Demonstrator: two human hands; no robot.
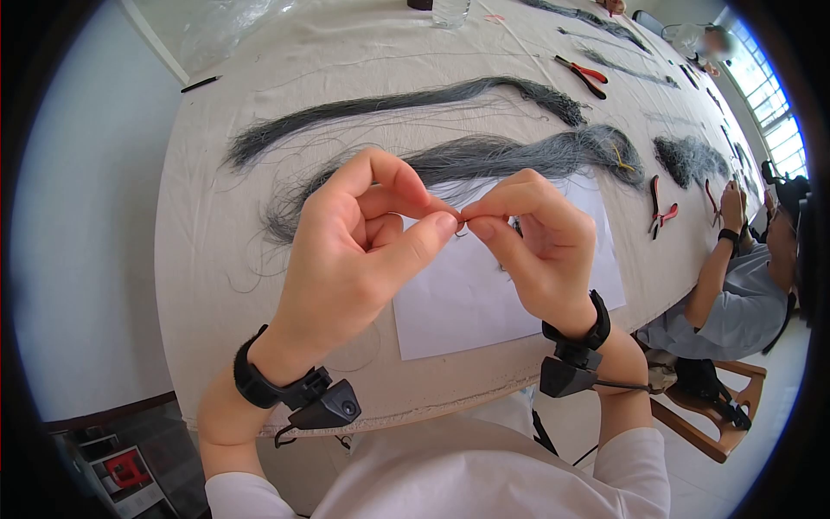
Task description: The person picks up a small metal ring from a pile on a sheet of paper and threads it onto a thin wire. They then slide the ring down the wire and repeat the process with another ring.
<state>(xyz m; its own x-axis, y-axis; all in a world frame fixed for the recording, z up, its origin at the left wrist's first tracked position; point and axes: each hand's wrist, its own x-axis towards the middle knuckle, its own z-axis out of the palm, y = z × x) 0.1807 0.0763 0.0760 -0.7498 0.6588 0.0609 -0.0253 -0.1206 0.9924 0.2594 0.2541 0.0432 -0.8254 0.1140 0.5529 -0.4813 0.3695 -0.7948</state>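
My left hand (pixel 341 251) and my right hand (pixel 549 246) meet fingertip to fingertip over a white sheet of paper (pixel 471 316). Both are closed in a pinch of thumb and forefinger. A tiny dark, thin piece shows at the fingertips, too small to name. Just beyond the hands lies a loose bundle of grey wire-like strands (pixel 510 157), with a yellow tie (pixel 620 158) at its right end; my left hand hides part of it. Farther back a second, darker bundle of strands (pixel 389 105) stretches across the cloth. Each wrist wears a black strap with a small camera.
Red-and-black pliers (pixel 582 74) lie at the back, and another pair (pixel 662 212) lies to the right. A tangled grey bundle (pixel 692 162) sits near a co-worker's arm (pixel 718 268). A black pen (pixel 201 84) and a clear container (pixel 450 13) are on the cloth-covered table (pixel 207 285).
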